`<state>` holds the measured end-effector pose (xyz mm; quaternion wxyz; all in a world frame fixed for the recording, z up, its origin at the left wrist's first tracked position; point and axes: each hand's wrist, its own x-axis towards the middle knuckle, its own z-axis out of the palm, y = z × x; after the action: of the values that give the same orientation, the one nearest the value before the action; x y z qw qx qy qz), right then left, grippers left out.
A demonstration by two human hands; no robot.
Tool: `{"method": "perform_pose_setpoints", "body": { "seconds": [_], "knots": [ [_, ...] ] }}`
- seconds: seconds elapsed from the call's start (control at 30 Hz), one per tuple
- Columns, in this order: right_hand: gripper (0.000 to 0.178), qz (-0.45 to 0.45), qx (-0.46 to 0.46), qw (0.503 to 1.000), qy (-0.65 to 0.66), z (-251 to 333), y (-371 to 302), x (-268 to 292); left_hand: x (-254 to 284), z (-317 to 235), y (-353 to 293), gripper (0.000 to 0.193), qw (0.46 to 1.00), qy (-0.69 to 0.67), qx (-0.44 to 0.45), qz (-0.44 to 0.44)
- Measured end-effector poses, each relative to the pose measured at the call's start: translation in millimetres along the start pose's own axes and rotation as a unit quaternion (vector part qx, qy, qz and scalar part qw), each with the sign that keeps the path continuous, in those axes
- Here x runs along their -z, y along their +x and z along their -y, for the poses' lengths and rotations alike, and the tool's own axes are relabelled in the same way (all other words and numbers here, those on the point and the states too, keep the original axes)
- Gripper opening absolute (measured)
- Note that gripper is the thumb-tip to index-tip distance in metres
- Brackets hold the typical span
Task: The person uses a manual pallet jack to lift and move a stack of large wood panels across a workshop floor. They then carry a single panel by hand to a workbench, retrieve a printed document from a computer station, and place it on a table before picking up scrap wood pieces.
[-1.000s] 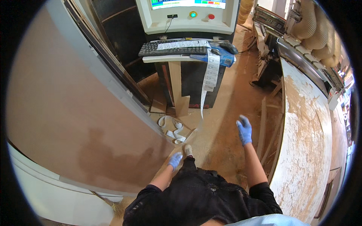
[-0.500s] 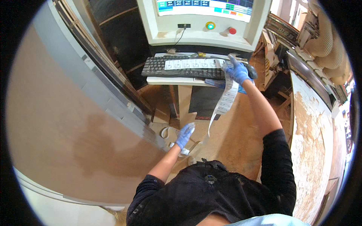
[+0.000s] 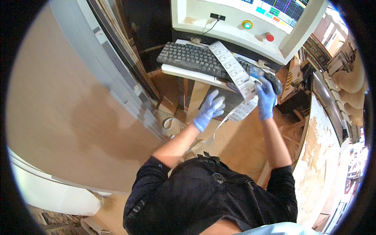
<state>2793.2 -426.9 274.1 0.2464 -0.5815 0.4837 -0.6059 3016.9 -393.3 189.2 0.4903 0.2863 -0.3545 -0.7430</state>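
Both my hands wear blue gloves. My right hand (image 3: 266,98) is closed on a long strip of printed labels (image 3: 232,64), just in front of the mouse (image 3: 273,83). One stretch of the strip slants up and left across the black keyboard (image 3: 192,58). From the same hand the rest hangs down and curls toward the floor. My left hand (image 3: 209,110), fingers apart and holding nothing, is raised below the keyboard's shelf (image 3: 182,73), to the left of the hanging strip.
Above the keyboard stands a control console (image 3: 231,23) with a screen, a lit green button (image 3: 247,24) and a red knob (image 3: 270,37). A large brown panel (image 3: 70,109) fills the left side. A worn board (image 3: 313,156) lies at right. Loose strip (image 3: 168,123) curls near the floor.
My right hand has drawn back toward me, swinging the strip from flat along the keyboard to a slant. My left hand has risen toward the strip and spread its fingers. The view has shifted.
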Motion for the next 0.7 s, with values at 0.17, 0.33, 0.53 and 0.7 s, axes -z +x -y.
{"method": "perform_pose_setpoints", "body": {
  "seconds": [0.17, 0.33, 0.53, 0.7],
  "knots": [
    [0.03, 0.0, -0.092, 0.993, 0.069, 26.2, -115.5, -15.3, -17.7, -9.4, 36.2, 0.072, 0.999, 0.024, -0.041, -0.014],
    [0.025, 0.187, -0.035, 0.975, -0.113, 37.1, -137.2, -7.3, 3.8, -7.0, 47.1, 0.053, 0.993, 0.004, -0.108, -0.037],
    [0.035, -0.026, 0.138, 0.958, -0.248, 15.7, -42.9, 43.0, 11.8, -17.2, 32.4, 0.049, 0.967, 0.133, -0.2, -0.085],
    [0.044, -0.072, 0.118, 0.906, -0.399, -34.9, 31.8, 83.0, 26.5, -6.5, 37.6, 0.054, 0.961, 0.149, -0.211, -0.094]
  ]
}}
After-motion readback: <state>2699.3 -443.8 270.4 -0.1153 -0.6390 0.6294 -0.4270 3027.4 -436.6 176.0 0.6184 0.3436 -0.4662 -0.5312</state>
